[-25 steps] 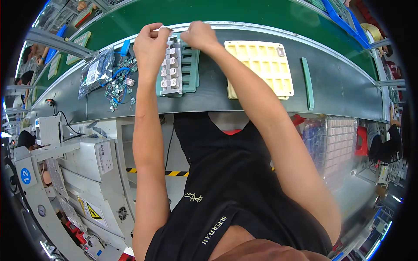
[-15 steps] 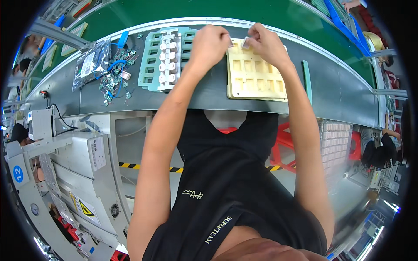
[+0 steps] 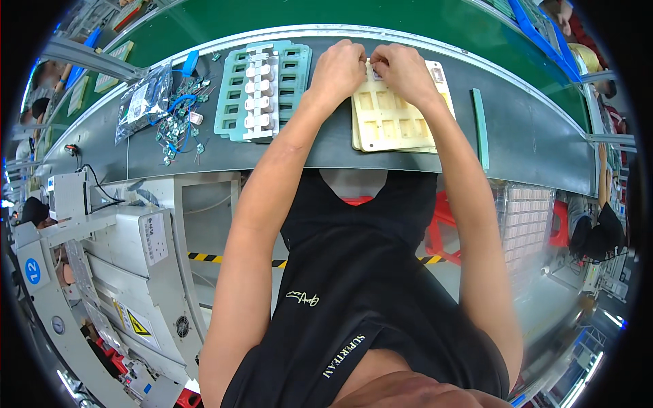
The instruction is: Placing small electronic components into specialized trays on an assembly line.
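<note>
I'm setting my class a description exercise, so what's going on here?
A person at a dark workbench has the left hand and right hand close together at the far left part of a cream pocketed tray; exactly what the fingers hold is hidden. To the left, a row of white parts stands on a green tray. Beyond that lie a heap of small circuit boards and a plastic bag.

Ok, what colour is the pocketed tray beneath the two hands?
The pocketed tray is pale, creamy yellow; it shows best in the head view.
</note>
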`<state>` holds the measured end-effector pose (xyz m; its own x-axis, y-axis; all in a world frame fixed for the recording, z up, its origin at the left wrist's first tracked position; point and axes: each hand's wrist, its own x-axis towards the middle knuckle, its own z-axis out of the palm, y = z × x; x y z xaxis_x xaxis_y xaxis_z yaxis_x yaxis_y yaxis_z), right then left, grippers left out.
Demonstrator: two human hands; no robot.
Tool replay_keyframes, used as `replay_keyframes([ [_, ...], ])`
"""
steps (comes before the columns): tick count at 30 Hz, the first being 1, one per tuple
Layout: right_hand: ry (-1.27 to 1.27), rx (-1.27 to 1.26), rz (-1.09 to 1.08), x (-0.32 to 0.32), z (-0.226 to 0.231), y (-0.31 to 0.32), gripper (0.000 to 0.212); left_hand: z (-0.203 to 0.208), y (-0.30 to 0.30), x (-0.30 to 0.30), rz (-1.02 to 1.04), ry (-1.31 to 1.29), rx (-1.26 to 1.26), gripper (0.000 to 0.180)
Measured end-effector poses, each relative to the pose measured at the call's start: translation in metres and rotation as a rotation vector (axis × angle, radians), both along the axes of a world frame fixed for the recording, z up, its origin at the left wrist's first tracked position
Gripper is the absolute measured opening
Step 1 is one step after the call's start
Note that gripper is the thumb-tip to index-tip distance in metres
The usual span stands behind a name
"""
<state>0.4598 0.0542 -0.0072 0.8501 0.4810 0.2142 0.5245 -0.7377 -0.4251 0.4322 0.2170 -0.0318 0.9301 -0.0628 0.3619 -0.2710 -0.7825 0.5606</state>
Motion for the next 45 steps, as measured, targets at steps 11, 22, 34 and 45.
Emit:
replay_keyframes([
  [11, -0.06, 0.045, -0.049, -0.025, 0.003, -0.006, 0.022, -0.013, -0.013, -0.013, 0.007, -0.209, 0.147, 0.009],
  [22, -0.216, 0.35, 0.002, -0.022, 0.024, 0.041, 0.022, 0.014, 0.014, -0.031, 0.049, -0.185, 0.025, 0.018],
  [34, 0.464, 0.391, 0.057, -0.011, -0.045, 0.181, 0.046, -0.01, 0.183, -0.051, 0.208, 0.41, -0.568, 0.019],
  [45, 0.237, 0.405, -0.057, -0.007, -0.012, 0.138, 0.021, 0.005, 0.223, -0.044, 0.22, 0.387, -0.52, 0.016],
])
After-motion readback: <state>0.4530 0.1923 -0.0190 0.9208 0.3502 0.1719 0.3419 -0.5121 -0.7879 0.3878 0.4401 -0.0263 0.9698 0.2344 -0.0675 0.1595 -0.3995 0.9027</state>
